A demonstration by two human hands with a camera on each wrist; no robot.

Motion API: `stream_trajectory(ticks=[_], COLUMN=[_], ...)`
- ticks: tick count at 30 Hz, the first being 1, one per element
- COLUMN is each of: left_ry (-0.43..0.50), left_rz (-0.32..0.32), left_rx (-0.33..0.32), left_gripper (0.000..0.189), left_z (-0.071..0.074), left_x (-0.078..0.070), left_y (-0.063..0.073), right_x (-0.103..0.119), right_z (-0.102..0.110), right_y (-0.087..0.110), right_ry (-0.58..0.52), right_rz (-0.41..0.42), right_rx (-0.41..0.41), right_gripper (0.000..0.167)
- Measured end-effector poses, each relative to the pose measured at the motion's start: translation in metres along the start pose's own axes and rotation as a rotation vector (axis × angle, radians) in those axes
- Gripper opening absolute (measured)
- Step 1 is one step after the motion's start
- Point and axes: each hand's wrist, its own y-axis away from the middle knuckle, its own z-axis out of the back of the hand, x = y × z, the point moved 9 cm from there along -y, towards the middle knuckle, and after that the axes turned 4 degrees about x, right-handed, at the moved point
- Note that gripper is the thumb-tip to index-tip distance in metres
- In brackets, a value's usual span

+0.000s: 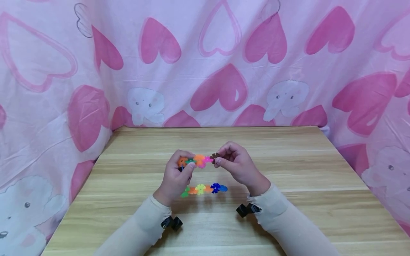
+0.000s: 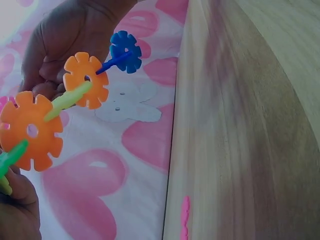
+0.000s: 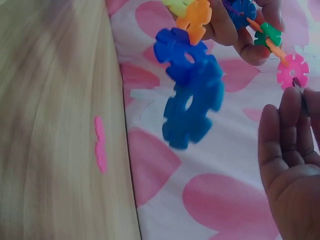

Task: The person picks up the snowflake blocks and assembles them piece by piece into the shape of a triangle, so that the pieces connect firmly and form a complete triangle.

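My left hand (image 1: 176, 176) grips a chain of notched plastic snowflake discs by a green disc (image 1: 191, 161), between thumb and fingers. From there the chain runs right through an orange disc (image 1: 199, 158) and a pink disc (image 3: 293, 72). My right hand (image 1: 240, 165) pinches a brown disc (image 1: 214, 159) at that end, touching the pink one. Another stretch of linked discs shows below the hands, with a yellow disc (image 1: 200, 189), a dark blue disc (image 1: 215, 188) and a lighter blue disc (image 2: 126, 52) at its tip. My left palm and fingers partly hide the join between the two stretches.
Flat on the wooden table (image 1: 288, 153) lies a pink piece (image 3: 100, 145), seen in both wrist views. A pink curtain (image 1: 185, 71) with hearts and animals hangs along the table's back and sides. A small black camera (image 1: 248, 209) sits at each wrist.
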Motion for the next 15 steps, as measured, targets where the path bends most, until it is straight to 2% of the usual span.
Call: stream_trajectory(ticks=[5,9,12,15], left_ry=[0.026,0.046,0.056,0.080], left_rz=[0.037,0.037,0.017,-0.018], left_rx=[-0.033,-0.043,-0.037,-0.033], left_gripper=[0.017,0.015,0.014,0.015], left_z=[0.006,0.007,0.008,0.008], left_x=[0.004,0.004,0.003,0.000], left_y=[-0.001,-0.002,-0.003,-0.005], right_x=[-0.011,-0.032,-0.052,-0.073], right_z=[0.015,0.032,0.036,0.033], right_y=[-0.001,-0.005,-0.015,-0.028], right_ry=[0.082,0.204,0.337,0.469], right_rz=[-0.123,-0.274,-0.377,-0.464], right_rx=[-0.088,-0.130,-0.069,0.040], right_gripper=[0.019,0.022,0.021,0.017])
